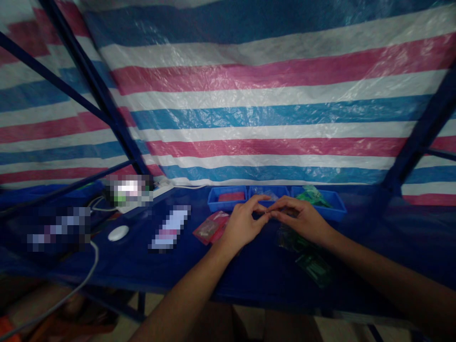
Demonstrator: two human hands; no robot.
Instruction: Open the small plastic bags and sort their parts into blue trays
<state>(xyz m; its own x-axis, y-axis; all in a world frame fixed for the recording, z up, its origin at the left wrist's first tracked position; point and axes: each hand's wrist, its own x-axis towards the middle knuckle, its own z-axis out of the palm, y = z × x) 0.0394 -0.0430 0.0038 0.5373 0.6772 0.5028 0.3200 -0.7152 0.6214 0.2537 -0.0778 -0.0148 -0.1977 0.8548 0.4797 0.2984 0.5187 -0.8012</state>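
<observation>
My left hand (pixel 247 219) and my right hand (pixel 301 216) meet at the fingertips above the blue table, close in front of the small bins. Both are closed in a pinch, and whatever sits between the fingers is too small to make out. Beside my left wrist lies a pink-red plastic packet (pixel 211 228), partly covered by the hand. Under my right hand and forearm are dark green clear-wrapped packets (pixel 315 270). Behind the fingers stands a blue bin with clear plastic bags (pixel 265 193), partly hidden by my left hand.
A blue bin holding something pink-red (pixel 231 196) and another with green packets (pixel 315 195) flank the middle one. To the left lie a blurred-out phone (pixel 170 229), a white oval object (pixel 118 232), a white power strip (pixel 156 195) and a cable (pixel 93 266). Blue frame posts (pixel 96 95) and striped sheeting (pixel 267 114) enclose the table.
</observation>
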